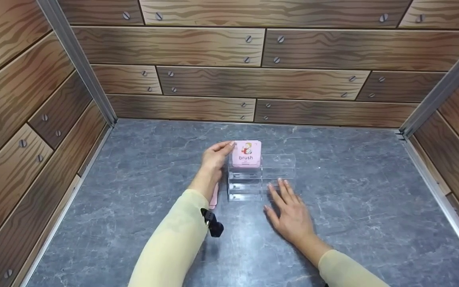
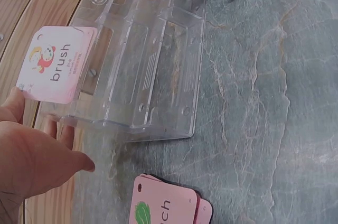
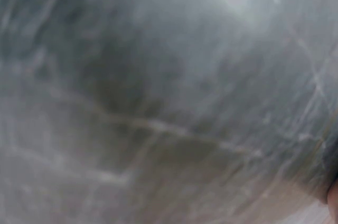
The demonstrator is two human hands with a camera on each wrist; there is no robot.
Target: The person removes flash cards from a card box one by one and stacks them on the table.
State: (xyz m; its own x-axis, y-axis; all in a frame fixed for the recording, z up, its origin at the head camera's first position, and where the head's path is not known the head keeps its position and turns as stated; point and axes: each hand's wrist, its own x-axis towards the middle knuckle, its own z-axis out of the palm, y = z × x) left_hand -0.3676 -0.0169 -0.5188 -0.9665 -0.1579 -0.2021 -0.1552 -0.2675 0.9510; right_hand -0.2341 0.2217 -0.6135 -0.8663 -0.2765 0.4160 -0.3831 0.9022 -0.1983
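Note:
My left hand point(image 1: 213, 157) pinches the corner of a small stack of pink flash cards point(image 1: 246, 154), the front one reading "brush" beneath a cartoon figure. These cards stand upright at the back left tier of a clear plastic stepped rack point(image 1: 278, 173). In the left wrist view, a fingertip meets the corner of the cards point(image 2: 55, 65), while other fingers show beside the rack's end. My right hand point(image 1: 293, 217) has its fingers spread, fingertips over the rack's front right part. The right wrist view gives mostly blurred tabletop.
Another stack of pink cards point(image 2: 163, 203), topped by a green leafy vegetable picture, lies on the table left of the rack, partly hidden by my left forearm in the head view. The grey marbled tabletop point(image 1: 357, 207) is bounded by wood-patterned walls point(image 1: 197, 81) on three sides.

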